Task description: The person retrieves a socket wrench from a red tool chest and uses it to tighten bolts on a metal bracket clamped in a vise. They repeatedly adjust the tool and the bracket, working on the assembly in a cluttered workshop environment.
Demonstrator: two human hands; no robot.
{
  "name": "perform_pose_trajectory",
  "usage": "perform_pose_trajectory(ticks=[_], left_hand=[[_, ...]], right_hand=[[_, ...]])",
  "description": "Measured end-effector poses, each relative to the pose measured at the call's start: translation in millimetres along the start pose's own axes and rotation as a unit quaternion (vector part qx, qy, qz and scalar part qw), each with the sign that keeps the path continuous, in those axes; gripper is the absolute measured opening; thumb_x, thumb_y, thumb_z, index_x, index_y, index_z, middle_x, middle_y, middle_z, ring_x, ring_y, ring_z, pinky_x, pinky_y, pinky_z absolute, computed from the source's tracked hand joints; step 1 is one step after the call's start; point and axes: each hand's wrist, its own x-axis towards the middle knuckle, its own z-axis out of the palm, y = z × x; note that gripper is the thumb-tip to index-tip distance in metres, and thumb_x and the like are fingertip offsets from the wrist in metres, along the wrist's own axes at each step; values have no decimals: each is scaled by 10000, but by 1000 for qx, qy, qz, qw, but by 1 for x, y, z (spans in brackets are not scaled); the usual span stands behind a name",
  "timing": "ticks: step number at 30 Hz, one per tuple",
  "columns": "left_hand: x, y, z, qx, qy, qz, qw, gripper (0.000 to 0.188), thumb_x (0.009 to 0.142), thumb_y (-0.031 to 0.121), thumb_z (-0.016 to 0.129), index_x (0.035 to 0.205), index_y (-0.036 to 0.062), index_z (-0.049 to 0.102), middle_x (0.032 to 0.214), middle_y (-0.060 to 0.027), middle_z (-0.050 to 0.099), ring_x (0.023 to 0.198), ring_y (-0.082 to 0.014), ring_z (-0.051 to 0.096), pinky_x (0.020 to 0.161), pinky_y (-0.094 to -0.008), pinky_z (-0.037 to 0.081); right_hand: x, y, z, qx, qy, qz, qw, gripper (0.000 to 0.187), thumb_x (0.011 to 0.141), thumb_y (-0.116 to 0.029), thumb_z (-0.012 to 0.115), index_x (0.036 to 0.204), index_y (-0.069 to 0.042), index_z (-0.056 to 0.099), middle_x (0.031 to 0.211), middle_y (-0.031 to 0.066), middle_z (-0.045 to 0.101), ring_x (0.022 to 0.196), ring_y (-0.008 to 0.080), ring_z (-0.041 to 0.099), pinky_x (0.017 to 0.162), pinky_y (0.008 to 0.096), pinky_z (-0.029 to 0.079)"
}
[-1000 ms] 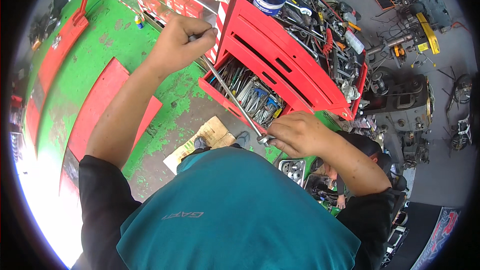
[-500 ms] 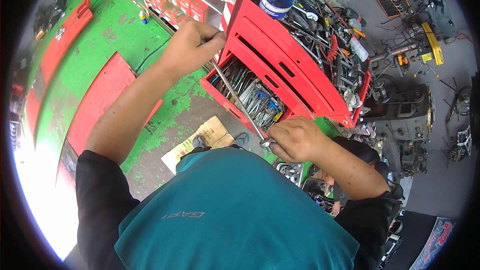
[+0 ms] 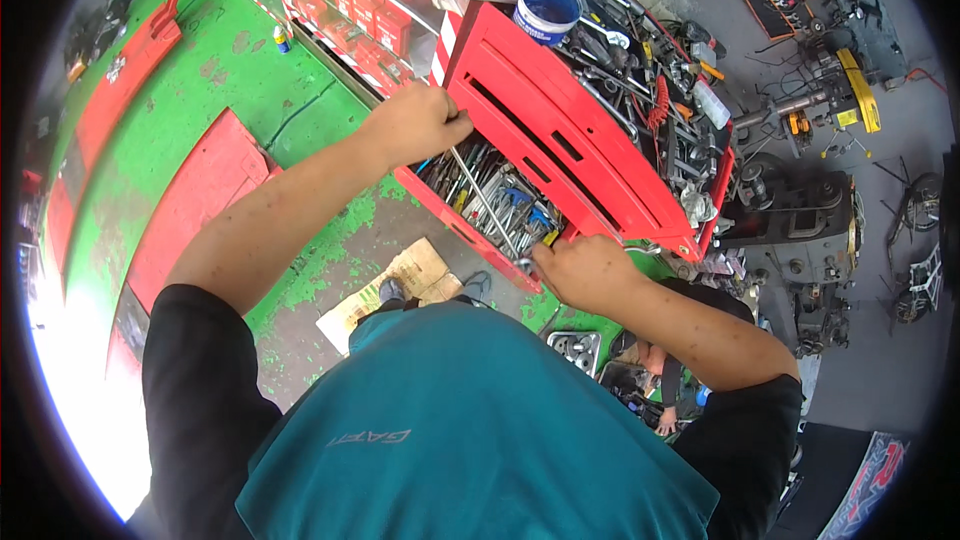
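A long thin steel bar [image 3: 482, 195] with a rounded, ring-like end slants over the open drawer [image 3: 440, 205] of a red tool chest [image 3: 520, 70]. My left hand [image 3: 418, 125] is closed around its upper end. At the lower end, my right hand [image 3: 590, 275] has its fingers closed next to the ring-like end and seems to grip it; the fingertips are partly hidden. Many wrenches and other hand tools [image 3: 500, 202] lie crowded in the drawer beneath the bar.
On the chest's top stand a blue tub [image 3: 548, 12] and heaped tools [image 3: 640, 70]. Red ramp pieces [image 3: 200, 205] lie on the green floor at left. Flattened cardboard [image 3: 420, 270] is near my feet. Behind my right forearm, another person's hand [image 3: 667, 422] shows beside a metal tray [image 3: 575, 348].
My left hand has shifted right and down, toward the drawer. My right hand has moved slightly, and the steel bar between them now sits more directly over the drawer's tools.
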Motion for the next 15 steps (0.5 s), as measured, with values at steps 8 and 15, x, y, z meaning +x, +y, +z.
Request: perform_pose_trajectory(ticks=[8,15], left_hand=[[-7,25,22,-34,-109,-53,992,527,852,499,752,769,-20,729,669,-227,642,631,-365,649,655,-461,511],[-29,39,78,-100,10,-58,993,405,902,375,734,864,-28,727,711,-198,657,658,-316,657,662,-435,517]], right_hand=[[13,26,42,46,-114,173,977,205,849,-197,650,898,-32,762,932,182,748,874,323,740,753,465,580],[47,72,113,408,110,417,805,307,959,-259,600,976,23,719,855,154,713,787,282,691,686,420,541]])
